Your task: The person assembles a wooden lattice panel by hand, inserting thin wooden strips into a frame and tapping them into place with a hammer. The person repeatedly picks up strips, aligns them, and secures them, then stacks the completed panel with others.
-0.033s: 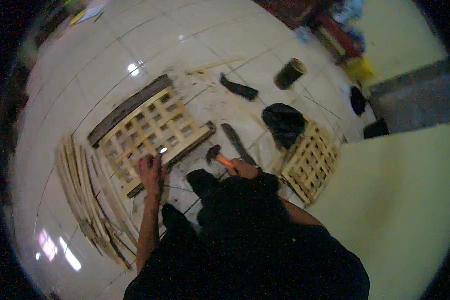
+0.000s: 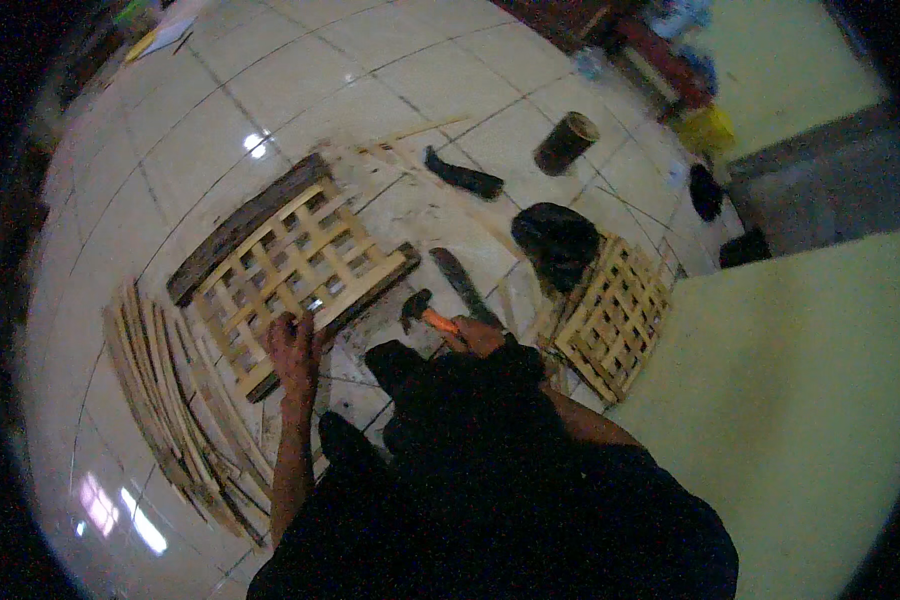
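A woven lattice panel of pale wooden strips [image 2: 280,262] lies in front of me, with a dark, rough length of wood [image 2: 250,225] along its far side and another dark piece [image 2: 378,287] along its near side. At the panel's near edge is my left hand [image 2: 293,348], its fingers curled together beside a small bright spot; what they hold, if anything, is too small to make out. My right hand [image 2: 482,339] grips a hammer [image 2: 436,321] by its orange handle. The dark hammer head points left, apart from the panel.
Loose wooden strips [image 2: 160,400] lie in a bundle at left. Right of the hammer is a long dark flat tool [image 2: 458,280]. Beyond are a dark curved object [image 2: 462,178], a short log [image 2: 567,143] and a black bundle [image 2: 550,240]. A second lattice panel [image 2: 615,320] sits near the wall.
The whole scene sits slightly further left in the picture and looks sharper. Both hands keep their places by the panel and on the hammer.
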